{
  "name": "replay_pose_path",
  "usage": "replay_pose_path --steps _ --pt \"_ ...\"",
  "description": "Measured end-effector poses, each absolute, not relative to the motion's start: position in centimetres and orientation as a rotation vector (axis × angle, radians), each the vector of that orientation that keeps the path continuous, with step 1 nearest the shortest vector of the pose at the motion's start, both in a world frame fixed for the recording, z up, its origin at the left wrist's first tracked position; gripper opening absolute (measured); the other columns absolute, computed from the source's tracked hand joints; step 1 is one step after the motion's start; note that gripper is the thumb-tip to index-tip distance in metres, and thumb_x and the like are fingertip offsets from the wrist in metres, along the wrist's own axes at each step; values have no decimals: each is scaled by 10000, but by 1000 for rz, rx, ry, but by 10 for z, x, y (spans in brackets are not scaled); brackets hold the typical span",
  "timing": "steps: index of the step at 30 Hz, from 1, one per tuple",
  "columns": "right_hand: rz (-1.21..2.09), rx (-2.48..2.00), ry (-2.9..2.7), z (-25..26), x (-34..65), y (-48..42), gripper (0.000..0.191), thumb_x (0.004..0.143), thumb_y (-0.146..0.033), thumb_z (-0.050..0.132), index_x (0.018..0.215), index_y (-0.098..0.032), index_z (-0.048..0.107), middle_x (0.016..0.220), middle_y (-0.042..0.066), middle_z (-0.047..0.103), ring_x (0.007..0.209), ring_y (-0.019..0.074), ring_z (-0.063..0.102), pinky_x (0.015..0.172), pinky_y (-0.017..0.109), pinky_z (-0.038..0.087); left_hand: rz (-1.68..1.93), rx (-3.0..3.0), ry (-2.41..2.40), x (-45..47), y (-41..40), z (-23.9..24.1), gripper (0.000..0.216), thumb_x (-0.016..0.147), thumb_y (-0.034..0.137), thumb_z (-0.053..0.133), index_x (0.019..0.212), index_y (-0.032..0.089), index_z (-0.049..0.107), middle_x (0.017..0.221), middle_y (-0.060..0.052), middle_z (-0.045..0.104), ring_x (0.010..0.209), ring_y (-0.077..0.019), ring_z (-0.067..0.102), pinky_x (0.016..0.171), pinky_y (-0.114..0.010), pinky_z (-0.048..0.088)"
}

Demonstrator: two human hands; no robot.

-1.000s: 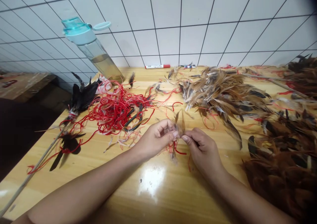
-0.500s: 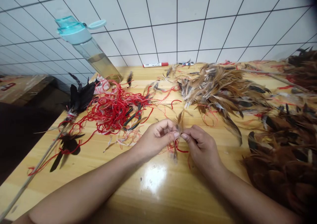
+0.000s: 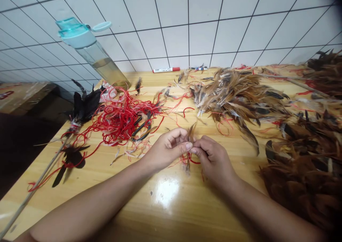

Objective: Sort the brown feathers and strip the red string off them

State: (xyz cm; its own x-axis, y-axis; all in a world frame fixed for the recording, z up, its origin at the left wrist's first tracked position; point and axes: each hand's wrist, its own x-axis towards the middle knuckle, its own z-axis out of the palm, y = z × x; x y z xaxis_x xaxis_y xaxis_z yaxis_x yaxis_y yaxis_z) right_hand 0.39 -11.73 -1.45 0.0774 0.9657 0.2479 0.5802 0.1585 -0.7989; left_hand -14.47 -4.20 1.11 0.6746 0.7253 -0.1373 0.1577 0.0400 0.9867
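Note:
Over the middle of the table, my left hand (image 3: 173, 145) pinches a small brown feather (image 3: 191, 130) between thumb and fingers, its tip sticking up. My right hand (image 3: 212, 154) meets it there, thumb and forefinger closed at the same feather; the exact grip is partly hidden. Red thread and dark feather bits (image 3: 187, 163) lie on the table just below my fingertips. Left of my hands is a tangled heap of red yarn (image 3: 120, 117), with black scissor handles (image 3: 143, 129) partly buried in it. A pile of brown feathers (image 3: 232, 88) lies beyond my right hand.
A bottle (image 3: 93, 53) with its lid flipped up stands at the back left. A red marker (image 3: 166, 70) lies by the tiled wall. Black feathers bound to a stick (image 3: 40, 181) lie at the left edge. More dark brown feathers (image 3: 304, 178) cover the right side.
My right hand has closed in on the left, so the fingertips of both now meet at the feather. The whole view has shifted slightly.

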Motion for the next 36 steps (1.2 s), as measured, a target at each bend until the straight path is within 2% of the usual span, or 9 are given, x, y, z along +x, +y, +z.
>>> replay_pose_path --steps 11,17,21,26,31,36 --pt "599 -1616 -1693 -13 0 -119 176 857 -191 529 691 -196 590 683 1 537 655 132 509 602 251 347 572 1655 708 -148 -40 4 238 803 369 629 817 134 590 697 -1 554 640 -86 500 622 -210 412" --pt "580 -1524 -1421 -18 1 -112 179 852 -199 513 686 -201 582 688 -4 567 681 131 514 645 251 380 715 1690 795 -144 -29 7 257 790 381 636 888 153 568 752 -7 579 687 -103 545 662 -228 446" --pt "732 -1407 -1150 -14 6 -106 187 834 -260 505 669 -194 565 592 -31 492 581 112 449 557 231 355 724 2077 857 -124 0 25 214 845 347 545 898 150 608 801 -32 612 736 -121 555 694 -248 441" --pt "917 -1254 -895 -11 21 -99 242 824 -395 517 717 -183 567 557 -52 408 511 96 363 492 230 302 663 2564 978 -79 36 34 131 802 240 557 839 156 651 808 -42 619 774 -145 545 738 -275 425" --pt "866 -1158 -710 -16 44 -89 271 811 -444 544 745 -182 560 564 -61 403 505 89 337 499 232 285 541 2552 1085 -58 44 15 128 797 240 544 807 150 634 792 -45 611 696 -138 523 693 -277 411" --pt "832 -1237 -776 -13 50 -88 247 828 -411 542 736 -183 569 586 -50 410 543 97 360 524 236 295 692 2309 1075 -71 44 2 105 789 233 536 756 154 597 700 -7 580 665 -120 499 658 -250 381"
